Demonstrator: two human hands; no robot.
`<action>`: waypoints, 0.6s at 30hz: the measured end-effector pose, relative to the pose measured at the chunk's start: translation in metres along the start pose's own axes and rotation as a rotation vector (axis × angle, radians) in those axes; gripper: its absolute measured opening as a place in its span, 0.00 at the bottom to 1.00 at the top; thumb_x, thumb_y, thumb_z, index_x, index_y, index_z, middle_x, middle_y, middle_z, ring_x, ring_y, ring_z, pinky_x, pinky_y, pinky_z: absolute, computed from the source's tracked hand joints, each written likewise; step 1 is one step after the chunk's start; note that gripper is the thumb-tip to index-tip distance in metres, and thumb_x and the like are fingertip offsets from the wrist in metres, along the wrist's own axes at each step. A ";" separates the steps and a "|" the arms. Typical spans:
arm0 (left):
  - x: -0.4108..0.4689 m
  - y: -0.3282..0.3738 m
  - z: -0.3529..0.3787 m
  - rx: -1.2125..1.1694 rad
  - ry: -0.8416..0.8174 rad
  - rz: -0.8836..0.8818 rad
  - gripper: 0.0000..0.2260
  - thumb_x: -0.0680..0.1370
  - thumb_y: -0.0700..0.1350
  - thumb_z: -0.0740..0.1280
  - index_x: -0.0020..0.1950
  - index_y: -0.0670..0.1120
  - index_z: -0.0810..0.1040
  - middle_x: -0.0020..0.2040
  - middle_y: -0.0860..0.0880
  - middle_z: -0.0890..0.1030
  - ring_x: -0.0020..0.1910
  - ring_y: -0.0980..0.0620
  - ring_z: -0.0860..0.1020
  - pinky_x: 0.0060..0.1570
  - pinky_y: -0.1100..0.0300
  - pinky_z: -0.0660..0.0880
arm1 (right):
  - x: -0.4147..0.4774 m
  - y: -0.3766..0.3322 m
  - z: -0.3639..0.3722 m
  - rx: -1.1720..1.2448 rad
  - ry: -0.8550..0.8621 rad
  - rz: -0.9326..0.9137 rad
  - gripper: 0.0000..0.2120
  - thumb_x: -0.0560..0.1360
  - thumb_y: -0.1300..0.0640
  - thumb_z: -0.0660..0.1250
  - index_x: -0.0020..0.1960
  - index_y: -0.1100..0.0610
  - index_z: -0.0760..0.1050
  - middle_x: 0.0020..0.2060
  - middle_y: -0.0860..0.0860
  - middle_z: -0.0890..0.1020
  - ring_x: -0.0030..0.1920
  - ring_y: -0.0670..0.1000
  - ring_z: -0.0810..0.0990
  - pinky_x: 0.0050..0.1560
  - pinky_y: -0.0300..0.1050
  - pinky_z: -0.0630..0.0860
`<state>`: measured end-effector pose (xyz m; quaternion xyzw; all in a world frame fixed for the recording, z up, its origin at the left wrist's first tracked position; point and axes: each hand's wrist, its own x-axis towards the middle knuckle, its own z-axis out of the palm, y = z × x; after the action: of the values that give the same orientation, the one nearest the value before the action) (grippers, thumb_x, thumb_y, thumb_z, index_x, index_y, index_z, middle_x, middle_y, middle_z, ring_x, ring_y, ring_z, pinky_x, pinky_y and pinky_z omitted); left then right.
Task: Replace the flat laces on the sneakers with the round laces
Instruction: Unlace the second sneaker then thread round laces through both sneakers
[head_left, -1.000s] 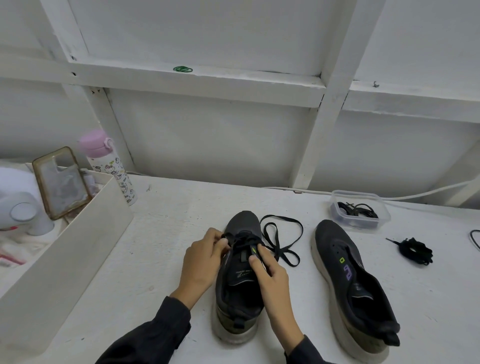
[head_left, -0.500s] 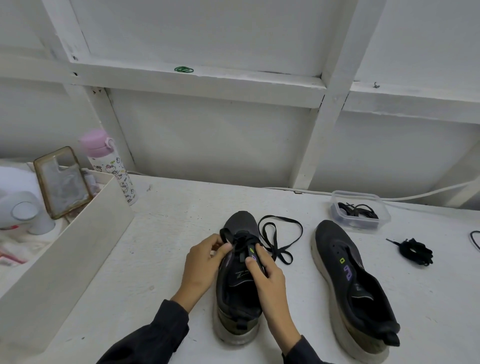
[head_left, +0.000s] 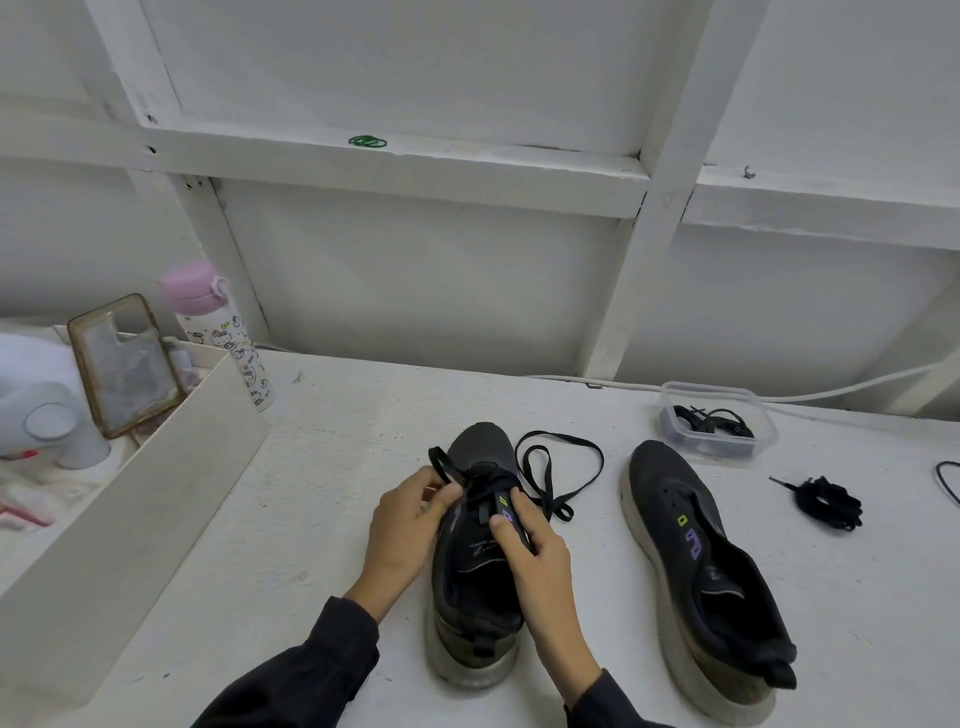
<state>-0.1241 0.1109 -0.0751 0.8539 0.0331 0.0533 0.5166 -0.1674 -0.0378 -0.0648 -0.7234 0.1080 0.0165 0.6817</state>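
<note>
Two black sneakers are set on the white counter (head_left: 322, 483). The left sneaker (head_left: 475, 566), near centre, is gripped by both hands: a flat lace (head_left: 558, 475) is pinched in the closed left hand (head_left: 402, 530); the right hand (head_left: 535, 553) is closed on the eyelet edge. The right sneaker (head_left: 696, 571) is unlaced. A coiled round lace (head_left: 826, 501) lies far right; more laces are kept in a clear tub (head_left: 717, 418).

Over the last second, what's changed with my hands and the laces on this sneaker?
The left hand has shifted up toward the toe and now pinches a loop of the flat lace, pulling it out to the left of the sneaker. The right hand stays braced on the eyelet side. The other sneaker, the plastic tub and the bundled lace haven't moved.
</note>
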 end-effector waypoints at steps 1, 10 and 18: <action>0.002 0.003 -0.002 0.006 0.031 -0.017 0.06 0.80 0.50 0.65 0.45 0.51 0.76 0.39 0.57 0.83 0.39 0.61 0.81 0.42 0.55 0.77 | 0.001 0.002 -0.001 0.005 -0.008 0.000 0.28 0.75 0.50 0.71 0.72 0.53 0.70 0.69 0.46 0.74 0.70 0.45 0.70 0.73 0.50 0.67; -0.004 0.003 -0.003 -0.168 -0.001 -0.042 0.04 0.78 0.51 0.67 0.46 0.52 0.77 0.41 0.55 0.82 0.43 0.58 0.81 0.43 0.59 0.79 | 0.004 0.007 -0.003 -0.006 -0.005 -0.020 0.24 0.77 0.57 0.69 0.72 0.54 0.70 0.67 0.47 0.75 0.66 0.44 0.74 0.69 0.44 0.71; 0.006 0.011 -0.008 -0.232 0.104 -0.107 0.06 0.83 0.44 0.59 0.47 0.47 0.70 0.39 0.50 0.83 0.34 0.54 0.83 0.35 0.61 0.79 | 0.004 0.008 -0.004 0.001 -0.015 -0.018 0.26 0.76 0.52 0.70 0.72 0.53 0.70 0.67 0.44 0.74 0.68 0.44 0.71 0.69 0.41 0.69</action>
<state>-0.1188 0.1130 -0.0611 0.7815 0.0989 0.0734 0.6116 -0.1651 -0.0424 -0.0731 -0.7239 0.0963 0.0157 0.6829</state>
